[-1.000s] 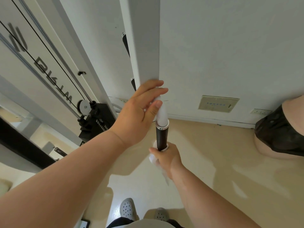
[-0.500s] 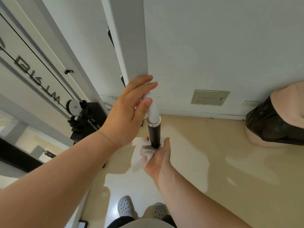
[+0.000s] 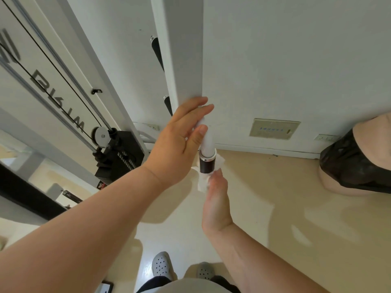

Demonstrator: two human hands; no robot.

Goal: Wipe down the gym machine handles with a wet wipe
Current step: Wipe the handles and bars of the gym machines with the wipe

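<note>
White wall (image 3: 285, 60) and pale beige floor (image 3: 275, 218) lie behind. The handle (image 3: 206, 166), a dark grip under a white tube (image 3: 207, 142), hangs just below a white post (image 3: 182, 60). The wipe (image 3: 203, 181) is bunched round the handle's lower end, held there by the right hand (image 3: 215, 199); its thumb points up, its other fingers are hidden behind the wipe. The left hand (image 3: 179, 142) rests on the tube with straight fingers. Best to steady the tube, wrap the wipe fully round and twist while sliding upward. A pulley (image 3: 102, 136) sits left of the handle, a black bag (image 3: 349, 163) to its right
</note>
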